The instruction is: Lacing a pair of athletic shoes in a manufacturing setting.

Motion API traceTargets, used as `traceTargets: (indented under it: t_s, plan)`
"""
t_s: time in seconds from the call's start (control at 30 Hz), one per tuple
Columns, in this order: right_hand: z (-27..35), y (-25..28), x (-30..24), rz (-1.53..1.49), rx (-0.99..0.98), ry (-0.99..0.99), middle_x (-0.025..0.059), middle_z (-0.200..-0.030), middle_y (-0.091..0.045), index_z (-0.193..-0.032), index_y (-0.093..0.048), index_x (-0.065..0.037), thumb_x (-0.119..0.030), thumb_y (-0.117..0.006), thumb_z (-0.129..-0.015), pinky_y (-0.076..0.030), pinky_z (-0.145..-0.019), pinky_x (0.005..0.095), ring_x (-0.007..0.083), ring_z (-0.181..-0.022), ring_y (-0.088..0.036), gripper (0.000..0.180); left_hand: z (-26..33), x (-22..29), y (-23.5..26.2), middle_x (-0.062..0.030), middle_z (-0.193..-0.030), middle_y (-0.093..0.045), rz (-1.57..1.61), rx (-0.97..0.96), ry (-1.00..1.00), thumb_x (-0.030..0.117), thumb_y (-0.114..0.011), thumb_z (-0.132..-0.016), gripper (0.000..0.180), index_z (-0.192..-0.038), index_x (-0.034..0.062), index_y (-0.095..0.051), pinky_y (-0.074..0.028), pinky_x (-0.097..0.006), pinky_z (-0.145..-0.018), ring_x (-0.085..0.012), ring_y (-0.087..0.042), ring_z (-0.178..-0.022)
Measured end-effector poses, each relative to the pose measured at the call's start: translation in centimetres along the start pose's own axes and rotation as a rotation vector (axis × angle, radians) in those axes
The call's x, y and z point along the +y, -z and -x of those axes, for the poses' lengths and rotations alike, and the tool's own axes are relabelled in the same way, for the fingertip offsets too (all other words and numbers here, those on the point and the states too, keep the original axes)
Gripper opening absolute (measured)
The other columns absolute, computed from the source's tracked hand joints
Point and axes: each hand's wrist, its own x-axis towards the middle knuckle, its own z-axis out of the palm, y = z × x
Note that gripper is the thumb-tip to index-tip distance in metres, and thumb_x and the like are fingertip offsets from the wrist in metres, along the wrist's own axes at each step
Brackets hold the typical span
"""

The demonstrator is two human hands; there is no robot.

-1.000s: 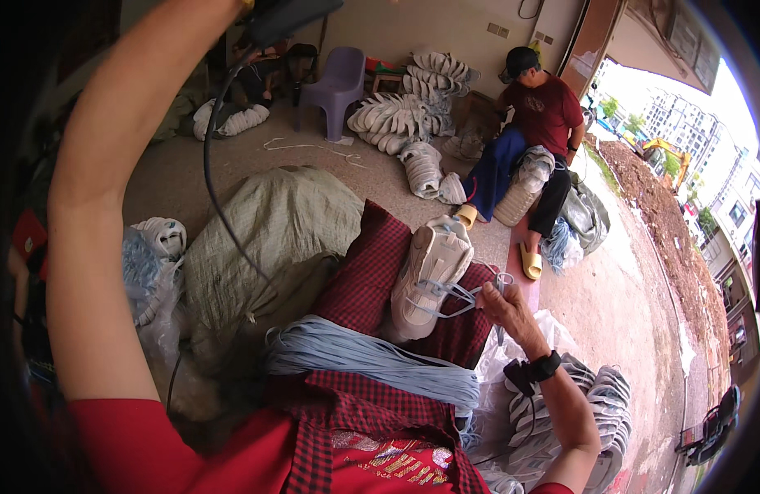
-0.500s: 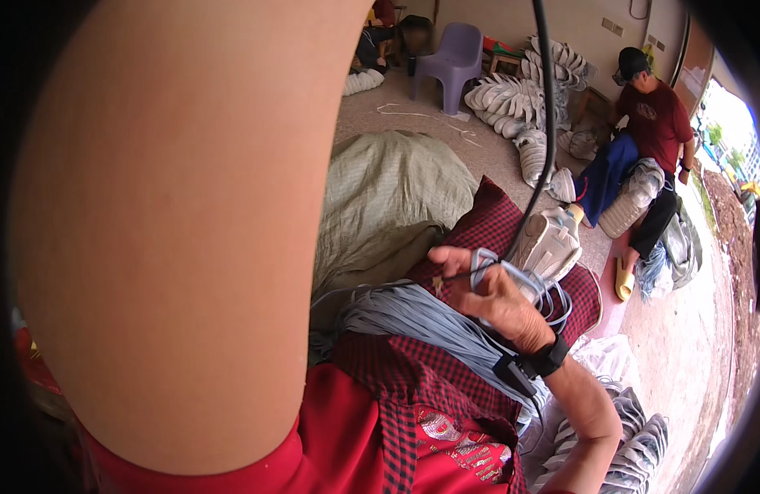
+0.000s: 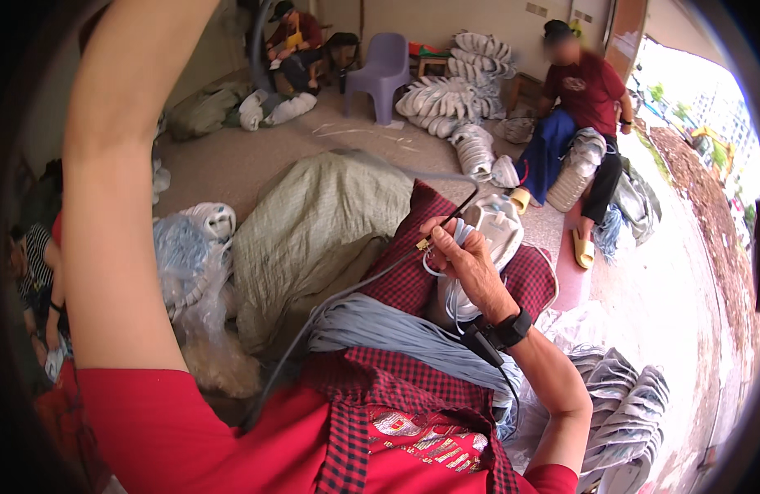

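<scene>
My right hand (image 3: 466, 262) is closed, with thumb and fingers pinched round a pale grey-blue shoelace (image 3: 460, 230) that loops below them. A small gold-coloured piece (image 3: 423, 244) shows at the fingertips; its kind is unclear. A thin dark cable (image 3: 355, 284) runs past the fingers toward my waist. Just beyond the hand, a white shoe (image 3: 497, 222) rests on a red-and-black checked cushion (image 3: 404, 267). The thick bundle of grey-blue shoelaces (image 3: 388, 329) lies across my lap. My raised left arm (image 3: 116, 214) leaves at the top edge, and its hand is out of sight.
A large pale green woven sack (image 3: 314, 222) stands before me. Left of it is a clear plastic bag (image 3: 207, 321). Stacked shoe uppers (image 3: 622, 403) lie at my right. A seated person (image 3: 581, 99), a purple chair (image 3: 381, 78) and more stacked uppers (image 3: 441, 99) are farther off.
My left arm has swung left, uncovering the sack and the room behind it. The spread fingers of my right hand have drawn together on the shoelace. The dark cable has shifted.
</scene>
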Motion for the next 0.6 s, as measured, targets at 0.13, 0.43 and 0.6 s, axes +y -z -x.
traceTargets:
  t_s: [0.13, 0.43, 0.6]
  plan:
    - [-0.8, 0.9, -0.4, 0.071, -0.026, -0.006, -0.0085, -0.07, -0.048, -0.108, -0.068, -0.005, -0.031, -0.055, -0.104, -0.029, -0.052, 0.0207, 0.002, -0.06, -0.038, 0.029, 5.6, -1.1, -11.9, -0.01, -0.104, -0.069, 0.094, -0.542, -0.189, 0.049, -0.07, -0.088, 0.057, -0.123, 0.0041, -0.064, -0.055, -0.034, -0.074, -0.0172, -0.065, -0.087]
    - [-2.5, -0.7, -2.2, 0.046, 0.107, -0.002, -0.0116, -0.06, -0.042, -0.104, -0.071, -0.007, -0.04, -0.059, -0.101, -0.022, -0.046, 0.0225, 0.0011, -0.051, -0.032, 0.035, 9.3, -1.5, -18.4, -0.0117, -0.084, -0.073, 0.022, -1.037, 0.298, 0.034, -0.068, -0.088, 0.041, -0.106, -0.0028, -0.072, -0.057, -0.032, -0.07, -0.0184, -0.071, -0.079]
    - [-2.3, -0.9, -2.6, -0.09, 0.129, -0.069, -0.0033, -0.084, -0.059, -0.115, -0.067, -0.003, -0.045, -0.046, -0.105, -0.027, -0.05, 0.0194, 0.0037, -0.058, -0.04, 0.048, 8.8, -2.9, -17.0, -0.0066, -0.065, -0.07, -0.182, -0.923, 0.173, 0.014, -0.063, -0.08, 0.019, -0.083, -0.002, -0.074, -0.055, -0.03, -0.057, -0.0148, -0.068, -0.06]
